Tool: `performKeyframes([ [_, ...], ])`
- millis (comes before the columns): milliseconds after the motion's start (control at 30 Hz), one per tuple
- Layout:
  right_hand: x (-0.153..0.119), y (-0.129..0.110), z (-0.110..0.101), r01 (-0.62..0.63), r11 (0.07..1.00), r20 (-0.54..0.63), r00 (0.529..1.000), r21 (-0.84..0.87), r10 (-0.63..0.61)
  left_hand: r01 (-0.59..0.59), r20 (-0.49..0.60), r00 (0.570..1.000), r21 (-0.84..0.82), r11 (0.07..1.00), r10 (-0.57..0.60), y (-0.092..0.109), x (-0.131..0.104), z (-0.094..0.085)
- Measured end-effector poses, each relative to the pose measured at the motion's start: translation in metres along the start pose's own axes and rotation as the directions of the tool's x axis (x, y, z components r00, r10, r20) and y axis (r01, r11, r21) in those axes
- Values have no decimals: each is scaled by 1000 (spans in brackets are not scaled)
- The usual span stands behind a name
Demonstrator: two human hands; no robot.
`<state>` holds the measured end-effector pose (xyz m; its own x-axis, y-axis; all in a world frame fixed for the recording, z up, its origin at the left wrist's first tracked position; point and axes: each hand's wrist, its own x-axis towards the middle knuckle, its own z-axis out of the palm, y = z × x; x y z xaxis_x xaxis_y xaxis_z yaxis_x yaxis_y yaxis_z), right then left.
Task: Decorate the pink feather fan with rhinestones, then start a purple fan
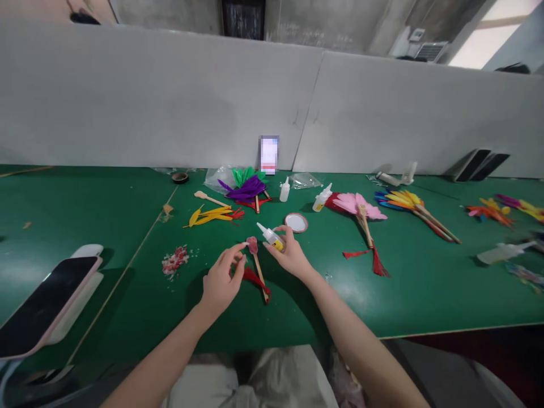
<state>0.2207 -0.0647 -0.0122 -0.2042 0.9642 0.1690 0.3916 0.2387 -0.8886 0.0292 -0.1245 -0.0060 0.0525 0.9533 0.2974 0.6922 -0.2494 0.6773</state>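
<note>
My right hand [289,252] holds a small glue bottle [275,241] with a yellow label, its white nozzle pointing up and left. Below the nozzle lies a wooden stick [259,271] with a pinkish-red head [252,245] and a red tassel [255,277] beside it. My left hand [224,277] is just left of that head, its index fingertip at the head's edge, fingers bent and partly apart; no object shows clearly between them. A round white lid [296,222] with a reddish rim lies behind my right hand.
Red and white bits [174,261] and yellow feathers [212,215] lie left. Behind are purple feathers [247,187], a phone [269,154] and another bottle [284,190]. A pink feather fan [359,205] and multicoloured feathers [402,199] lie right. A large phone [46,306] stands tilted at far left.
</note>
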Motion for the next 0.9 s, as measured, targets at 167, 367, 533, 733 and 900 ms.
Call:
performKeyframes([
  [167, -2, -21, -12, 113, 993, 170, 980, -31, -106, -307, 7, 943, 407, 860, 333, 15, 12, -5],
  [367, 13, -71, -29, 109, 954, 150, 986, -280, -69, -542, 121, 838, 305, 783, 533, 32, 64, 1],
  [533, 27, -69, -12, 140, 990, 65, 988, -29, -138, -376, -24, 925, 83, 923, 379, 17, 78, 3],
  [733, 30, -35, 21, 274, 962, -170, 948, 8, -268, -72, 44, 995, -233, 970, 84, 3, 74, 0],
  [900, 33, -27, 17, 362, 931, -143, 925, 42, -353, -163, -21, 987, -165, 973, 162, 0, 77, 6],
])
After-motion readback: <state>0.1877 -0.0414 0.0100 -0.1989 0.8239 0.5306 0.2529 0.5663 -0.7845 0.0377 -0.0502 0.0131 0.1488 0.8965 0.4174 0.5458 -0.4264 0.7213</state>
